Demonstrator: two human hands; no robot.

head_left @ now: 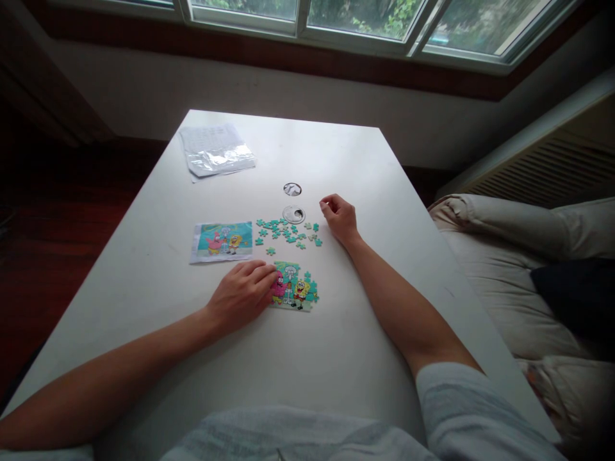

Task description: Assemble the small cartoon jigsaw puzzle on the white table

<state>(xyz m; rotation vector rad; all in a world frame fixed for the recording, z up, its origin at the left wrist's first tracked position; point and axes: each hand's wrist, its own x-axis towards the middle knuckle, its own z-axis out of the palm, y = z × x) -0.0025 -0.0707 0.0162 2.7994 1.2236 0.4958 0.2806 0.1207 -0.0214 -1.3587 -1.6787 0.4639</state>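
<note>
A partly joined jigsaw puzzle with cartoon figures lies flat on the white table, its right side and top stepped where pieces end. My left hand lies palm down along the puzzle's left edge, fingers extended and covering part of it. Beyond the puzzle are several loose green jigsaw pieces. Just right of them, my right hand rests with its fingers curled and thumb and forefinger pinched; whatever they hold is too small to make out. A printed reference picture of the same figures lies left of the loose pieces.
The white table has two round cutouts, a far hole and a nearer round cover. Clear plastic and paper sheets lie at its far left. A cushioned sofa stands along the right; windows are ahead.
</note>
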